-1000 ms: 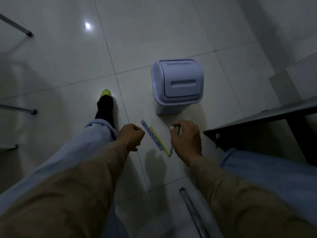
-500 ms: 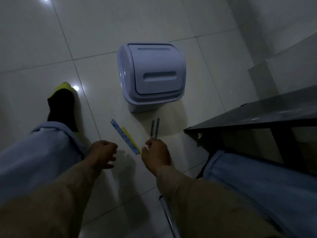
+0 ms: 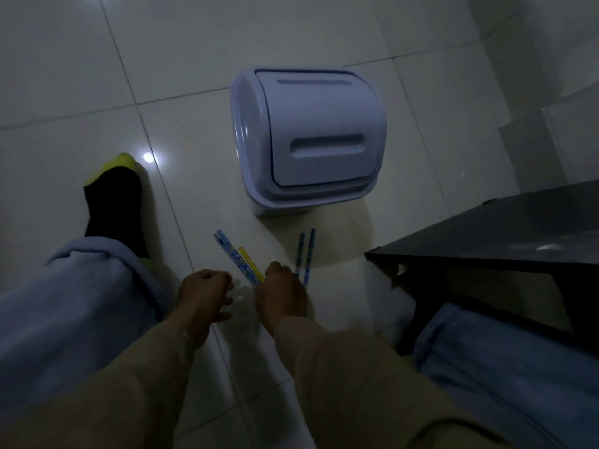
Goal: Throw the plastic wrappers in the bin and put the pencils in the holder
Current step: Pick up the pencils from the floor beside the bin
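A pale lavender bin [image 3: 308,137] with a shut swing lid stands on the tiled floor. In front of it lie two blue patterned pencils [image 3: 231,254] and a yellow pencil [image 3: 250,261] side by side, slanting toward my hands. My right hand [image 3: 282,294] is shut on two dark blue pencils [image 3: 306,254] that stick out past my fingers toward the bin. My left hand [image 3: 204,293] hovers just left of the floor pencils, fingers curled loosely and holding nothing. No holder or wrapper is in view.
A dark table [image 3: 505,241] juts in at the right, its corner close to my right hand. My foot in a black and yellow sock [image 3: 115,202] rests on the floor at the left. My knees in light blue trousers frame both sides.
My right hand has lifted two dark blue pencils off the floor and drawn back toward me. My left hand has opened loosely. The view has swung so the bin sits nearer the middle.
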The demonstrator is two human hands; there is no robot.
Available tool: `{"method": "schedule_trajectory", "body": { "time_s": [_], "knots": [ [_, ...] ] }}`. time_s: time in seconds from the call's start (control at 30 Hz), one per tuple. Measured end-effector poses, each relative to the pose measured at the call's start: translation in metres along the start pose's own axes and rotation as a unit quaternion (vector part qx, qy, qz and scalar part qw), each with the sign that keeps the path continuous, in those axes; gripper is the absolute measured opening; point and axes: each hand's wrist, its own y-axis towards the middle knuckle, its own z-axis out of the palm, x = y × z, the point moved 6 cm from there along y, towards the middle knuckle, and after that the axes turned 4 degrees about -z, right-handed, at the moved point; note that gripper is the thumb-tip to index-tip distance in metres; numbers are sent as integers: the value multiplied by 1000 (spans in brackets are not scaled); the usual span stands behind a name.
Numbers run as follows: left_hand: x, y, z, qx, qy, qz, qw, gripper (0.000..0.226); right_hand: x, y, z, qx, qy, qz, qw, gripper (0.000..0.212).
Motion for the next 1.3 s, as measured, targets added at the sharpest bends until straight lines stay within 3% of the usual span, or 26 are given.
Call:
{"method": "schedule_trajectory", "body": {
  "time_s": [0.37, 0.87, 1.13, 1.3],
  "knots": [
    [-3, 4, 0, 0, -29, -17, 999, 11, 8, 8, 10, 8, 2, -1, 1000, 18],
    [3, 16, -1, 2, -57, -49, 997, 16, 16, -2, 3, -5, -34, -58, 998, 22],
    [-9, 9, 8, 21, -131, -67, 989, 21, 6, 6, -9, 45, 102, 43, 993, 22],
    [-24, 4, 32, 104, -117, -42, 987, 35, 15, -6, -22, 106, 207, -14, 973, 17]
  ]
}}
